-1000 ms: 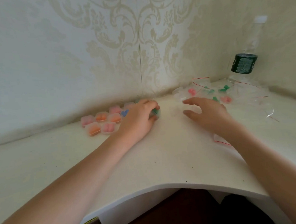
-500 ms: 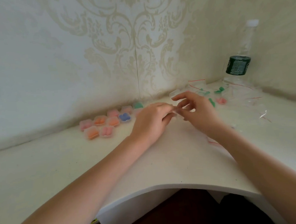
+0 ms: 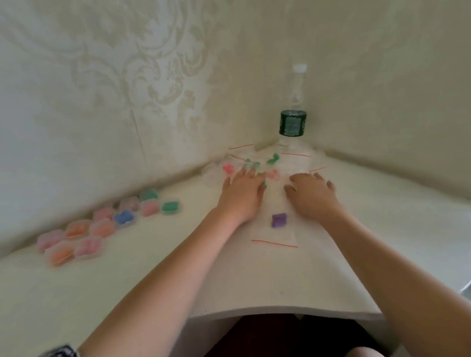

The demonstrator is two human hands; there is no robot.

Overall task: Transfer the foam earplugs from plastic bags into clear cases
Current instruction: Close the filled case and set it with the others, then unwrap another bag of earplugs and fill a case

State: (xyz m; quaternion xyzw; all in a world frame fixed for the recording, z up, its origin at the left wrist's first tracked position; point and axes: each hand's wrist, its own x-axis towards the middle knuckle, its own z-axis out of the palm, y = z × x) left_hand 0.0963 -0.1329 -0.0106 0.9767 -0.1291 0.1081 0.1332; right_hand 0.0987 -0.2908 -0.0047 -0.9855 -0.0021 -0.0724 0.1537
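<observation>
In the back corner of the worktop (image 3: 235, 276), a heap of plastic bags (image 3: 258, 162) with foam earplugs (image 3: 227, 168); both hands, left (image 3: 242, 196) and right (image 3: 312, 195), flat and spread at its near edge, gripping nothing; probably light, soft, slippery film; best pinched by the red strip.

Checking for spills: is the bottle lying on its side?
No, the bottle stands upright in the corner, cap on top, behind the bags.
</observation>
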